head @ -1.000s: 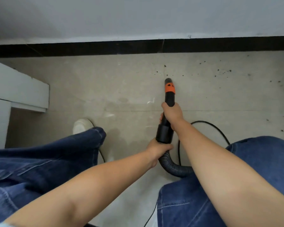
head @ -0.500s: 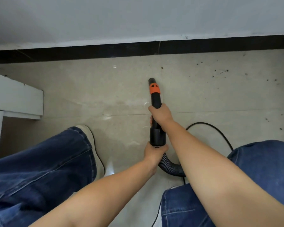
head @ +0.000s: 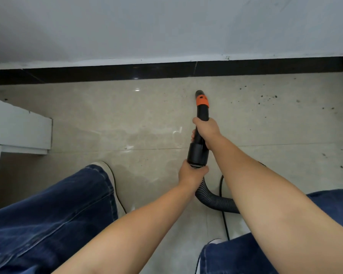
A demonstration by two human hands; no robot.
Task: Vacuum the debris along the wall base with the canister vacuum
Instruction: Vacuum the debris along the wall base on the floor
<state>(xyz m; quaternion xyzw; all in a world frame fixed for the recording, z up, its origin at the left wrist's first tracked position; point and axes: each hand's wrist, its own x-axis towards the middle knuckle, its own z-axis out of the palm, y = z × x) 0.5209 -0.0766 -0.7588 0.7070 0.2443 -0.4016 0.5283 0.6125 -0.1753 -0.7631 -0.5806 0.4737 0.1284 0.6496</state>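
You are holding a black vacuum nozzle (head: 202, 113) with one orange collar near its tip, widening into a thick black cuff where a ribbed dark grey hose (head: 212, 198) joins it and curves off to your right under your forearm. The nozzle points away from you with its tip on or just above the beige tile floor (head: 107, 119), a little short of the black baseboard (head: 127, 72) at the foot of the grey wall. Your right hand (head: 207, 130) wraps the narrow shaft just below the collar, fingers curled round it with the tips showing on the left side. Your left hand (head: 190, 174) grips the hose right at the cuff's lower edge, fingers closed around it. Scattered dark debris specks (head: 267, 97) lie to the right of the tip, too many to count. One thin black cord (head: 224, 214) runs along the floor between your two denim-clad legs.
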